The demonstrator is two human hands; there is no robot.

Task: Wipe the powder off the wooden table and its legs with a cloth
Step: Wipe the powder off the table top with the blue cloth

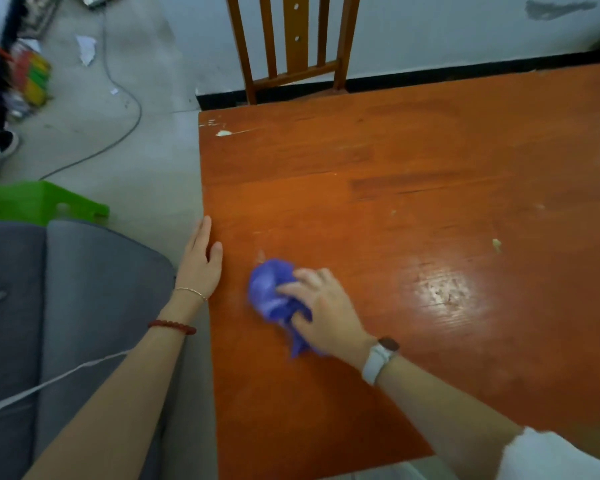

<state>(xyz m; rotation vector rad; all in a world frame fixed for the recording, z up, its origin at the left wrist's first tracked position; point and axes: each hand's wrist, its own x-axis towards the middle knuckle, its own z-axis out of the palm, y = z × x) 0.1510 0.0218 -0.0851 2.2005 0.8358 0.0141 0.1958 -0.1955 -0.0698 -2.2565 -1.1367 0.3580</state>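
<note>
Right hand (321,308) clenched on a crumpled purple cloth (274,292), pressing it flat against the top of the orange-brown wooden bench (378,174), near the bench's left edge and toward the near side. Cloth bunched under the fingers, most of it showing to the left of the knuckles, a tail trailing back toward the wrist. Left hand (201,261) released, fingers straight, palm resting on the bench's left edge just beside the cloth; holds nothing, apparently steadying. Remaining powder visible as pale flecks: a white smear near the far-left corner (223,133), small specks mid-top, a yellowish fleck (496,244) to the right. These lie ahead of and to the right of the cloth, well apart from it, so judged next strokes run away from the body and rightward; the right hand already holds the cloth and has the reach. Bench legs not in view; that part judged not yet done. A wooden slat-back chair (293,46) stands at the far edge.
</note>
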